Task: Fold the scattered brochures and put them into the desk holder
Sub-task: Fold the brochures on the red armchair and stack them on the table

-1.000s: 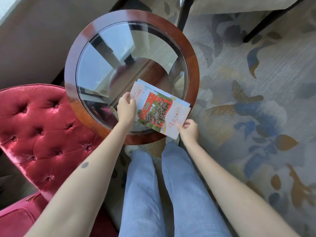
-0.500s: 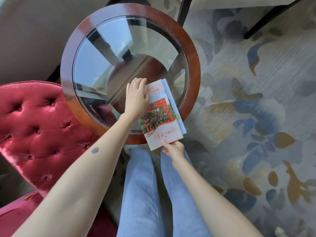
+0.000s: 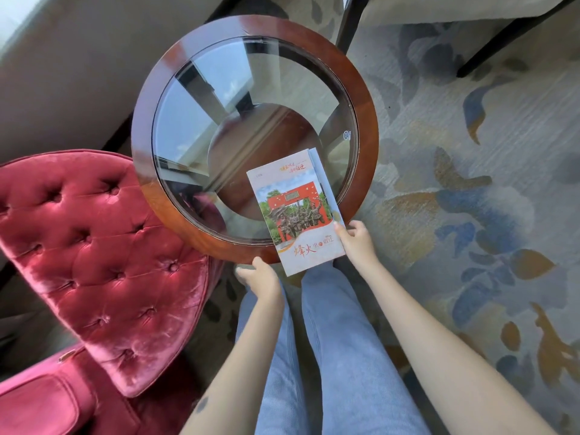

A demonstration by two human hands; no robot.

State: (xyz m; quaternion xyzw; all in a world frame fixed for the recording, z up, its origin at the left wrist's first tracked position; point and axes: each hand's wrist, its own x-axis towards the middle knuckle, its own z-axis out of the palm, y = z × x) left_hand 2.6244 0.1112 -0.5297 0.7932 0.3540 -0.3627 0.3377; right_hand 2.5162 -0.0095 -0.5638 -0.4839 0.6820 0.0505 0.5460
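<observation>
Just now the left hand (image 3: 260,277) has come off the paper. Half a second ago it lay flat on the brochure's upper left, pressing it down; now it sits below the table's near rim, lower centre of the frame, fingers loosely curled and holding nothing. The right hand (image 3: 354,243) stays on, thumb on top and fingers beneath, pinching the lower right edge of the brochure (image 3: 295,211).

Over the last second the brochure has also swung from a slant to nearly upright in the frame. I judge the crease pressed and the fold done, so carrying it off is what remains. No desk holder shows anywhere in view.

The brochure lies closed just right of centre, on the glass of the round table (image 3: 367,127), its lower end overhanging the wooden rim towards the jeans (image 3: 329,340). Its cover shows statue figures before a red gate, with red brush lettering below. A pale blue strip of an under panel peeks out along its right side, so the panels are not quite flush.
</observation>
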